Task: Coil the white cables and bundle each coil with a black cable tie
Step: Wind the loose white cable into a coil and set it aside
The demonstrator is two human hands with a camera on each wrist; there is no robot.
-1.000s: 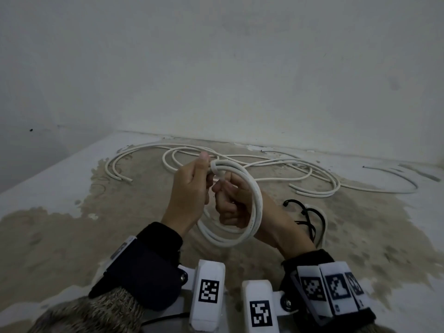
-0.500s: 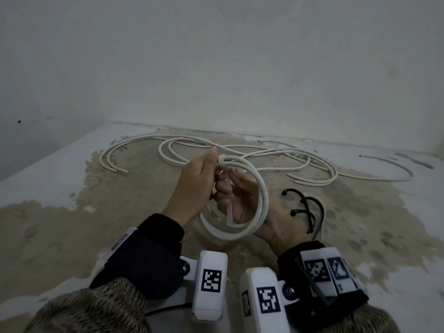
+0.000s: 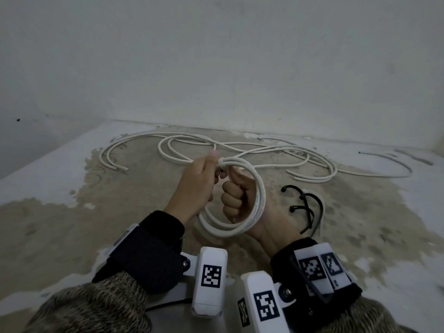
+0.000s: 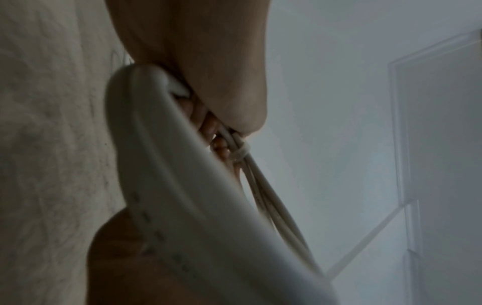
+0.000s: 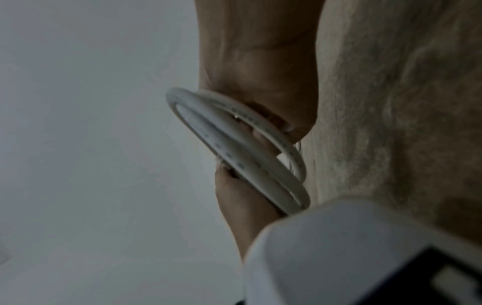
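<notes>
Both hands, left hand (image 3: 197,186) and right hand (image 3: 236,198), clench the white coil (image 3: 258,203); loosening before grabbing a black tie (image 3: 310,207) could spring it open.

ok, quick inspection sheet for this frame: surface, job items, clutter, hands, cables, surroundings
Surface: white top with a large worn tan patch where the paint is gone.
Job's things: white coil held up off the surface, its end wrapped round the loops at the top; black cable ties lie to its right, none on the coil.
Clutter: nothing seen.
Grippers: left hand pinches the top of the coil at the wrap; right hand is fisted through the coil, gripping it.
Cables: loose white cables sprawl uncoiled behind the hands, cut ends showing.
Surroundings: bare grey-white walls meeting in a corner.
</notes>
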